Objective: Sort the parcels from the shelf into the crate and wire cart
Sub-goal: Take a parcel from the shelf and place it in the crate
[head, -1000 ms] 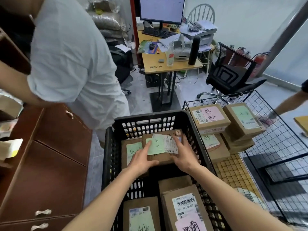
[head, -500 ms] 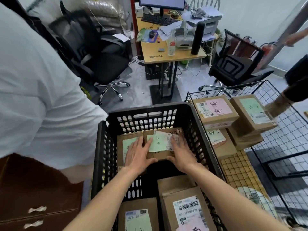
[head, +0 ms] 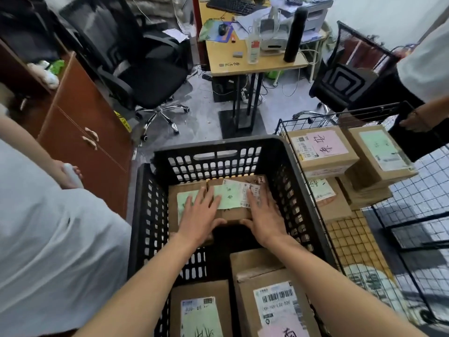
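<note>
Well underway: crate (head: 211, 152) and cart (head: 401, 215) each hold several parcels, left hand (head: 198, 220) and right hand (head: 266, 223) flat, fingers straight, pressing box (head: 233, 200) down; shelf unseen.

1. The crate (head: 233, 152) is black perforated plastic with a matt finish.
2. The parcels (head: 233, 215) inside the crate are matt brown cardboard with smooth paper labels.
3. The wire cart (head: 418, 215), just right of the crate, is thin black-coated metal mesh.
4. The cabinet (head: 82, 122), left of the crate, is reddish-brown wood with a smooth, faintly glossy finish.
5. The table (head: 243, 65), beyond the crate, has a smooth pale wood-look top.
</note>
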`<state>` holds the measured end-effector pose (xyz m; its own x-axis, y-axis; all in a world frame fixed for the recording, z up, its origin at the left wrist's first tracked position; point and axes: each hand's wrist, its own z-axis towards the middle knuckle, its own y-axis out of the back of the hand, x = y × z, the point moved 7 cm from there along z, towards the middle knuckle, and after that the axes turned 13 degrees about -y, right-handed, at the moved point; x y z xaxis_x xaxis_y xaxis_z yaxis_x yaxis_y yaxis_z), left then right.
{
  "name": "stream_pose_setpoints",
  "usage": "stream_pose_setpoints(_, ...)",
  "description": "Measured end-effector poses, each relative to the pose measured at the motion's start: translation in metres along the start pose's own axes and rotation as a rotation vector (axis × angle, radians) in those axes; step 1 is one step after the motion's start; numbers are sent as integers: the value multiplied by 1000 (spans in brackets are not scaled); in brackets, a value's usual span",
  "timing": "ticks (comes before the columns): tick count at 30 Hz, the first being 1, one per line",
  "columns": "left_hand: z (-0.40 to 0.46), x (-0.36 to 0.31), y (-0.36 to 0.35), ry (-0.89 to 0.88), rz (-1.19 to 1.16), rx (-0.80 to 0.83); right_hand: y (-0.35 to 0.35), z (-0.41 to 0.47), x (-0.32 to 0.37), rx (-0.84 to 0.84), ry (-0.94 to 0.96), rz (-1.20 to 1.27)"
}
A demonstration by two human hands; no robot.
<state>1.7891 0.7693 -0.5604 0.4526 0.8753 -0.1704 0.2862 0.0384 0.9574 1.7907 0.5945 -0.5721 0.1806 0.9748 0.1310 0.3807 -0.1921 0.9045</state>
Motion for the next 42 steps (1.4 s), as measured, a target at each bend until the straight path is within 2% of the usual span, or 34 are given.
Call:
stream_pose_setpoints(4,0,5,9,28,-76,-5,4,-2,0,41,-9,23)
stream_pose_setpoints(8,-17,7,24,-13,-38,-8,16,-16,2,36,30,124)
stream_pose_setpoints(10,-30,8,25,-39,-21,40,20,-27,4,55,53,122)
stream_pose_setpoints(14,-51,1,28,-104,69,178,30,-47,1,165,58,95)
stream_pose_setpoints(21,-81,-19,49,-145,86,246,48,-86,-4,394,90,113)
stream_pose_setpoints(28,-99,-40,63,-114,3,162,57,-119,-15,374,70,76)
stream_pose_setpoints(33,-118,-65,63,-48,-140,93,58,-144,-34,310,21,161)
stream_pose_setpoints(42,-167,-130,49,119,-395,61,57,-182,-52,373,-13,262)
